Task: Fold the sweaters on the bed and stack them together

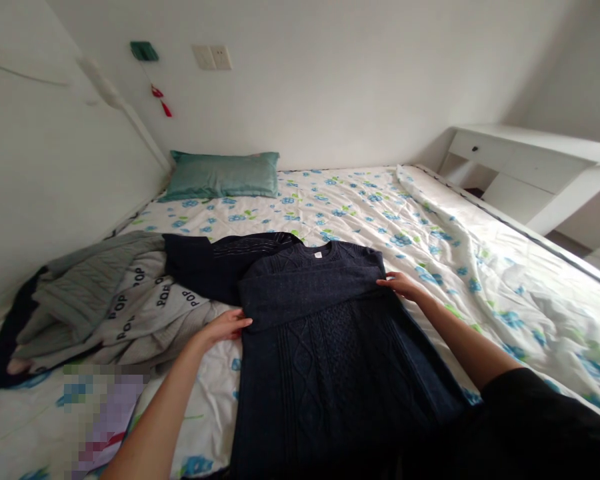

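A dark navy cable-knit sweater (330, 353) lies flat on the bed, neck away from me, with both sleeves folded across its chest. My left hand (226, 326) rests at the sweater's left edge, fingers pinched on the folded sleeve's end. My right hand (401, 285) lies at the right edge near the shoulder, fingers closed on the fabric there. A second dark garment (215, 263) lies partly under the sweater's upper left.
A pile of grey clothes (110, 300), one printed with "POP", lies to the left. The floral bedsheet (360, 207) covers the bed, with a teal pillow (223, 175) at its head. A white desk (535, 170) stands to the right. White walls close in behind and on the left.
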A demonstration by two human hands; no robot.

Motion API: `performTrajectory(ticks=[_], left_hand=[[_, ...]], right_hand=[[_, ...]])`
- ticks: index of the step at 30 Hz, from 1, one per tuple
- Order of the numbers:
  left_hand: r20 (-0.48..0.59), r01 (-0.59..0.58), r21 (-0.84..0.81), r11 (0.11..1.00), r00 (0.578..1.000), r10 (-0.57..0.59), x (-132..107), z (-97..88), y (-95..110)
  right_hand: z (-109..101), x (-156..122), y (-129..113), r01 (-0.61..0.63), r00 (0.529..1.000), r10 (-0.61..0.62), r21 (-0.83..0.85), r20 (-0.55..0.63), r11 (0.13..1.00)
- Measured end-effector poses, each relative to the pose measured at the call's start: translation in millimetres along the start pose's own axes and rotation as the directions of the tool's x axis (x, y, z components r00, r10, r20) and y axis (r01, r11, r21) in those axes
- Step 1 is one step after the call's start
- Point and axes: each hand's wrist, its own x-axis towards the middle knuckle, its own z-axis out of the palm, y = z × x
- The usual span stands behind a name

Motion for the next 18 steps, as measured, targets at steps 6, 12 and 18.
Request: performTrajectory(ticks=[6,12,18], left_hand=[[-0.21,-0.118,-0.065,0.991,0.972,0.103,25,5.9,-1],[-0.495,-0.148,0.344,0.927,0.81,0.313,53,-7.9,-5],[-0.393,-0.27,0.614,0.742,0.71,0.584,77,-26.5,25]], right_hand=[[-2,8,-2,0.043,0.983,-0.067,-0.14,-0.172,0.989],[-5,17,-4,0.022,0.987,-0.078,-0.355,-0.144,0.935],[6,21,-17,0.133,0.944,-0.229,-0.361,-0.239,0.923]])
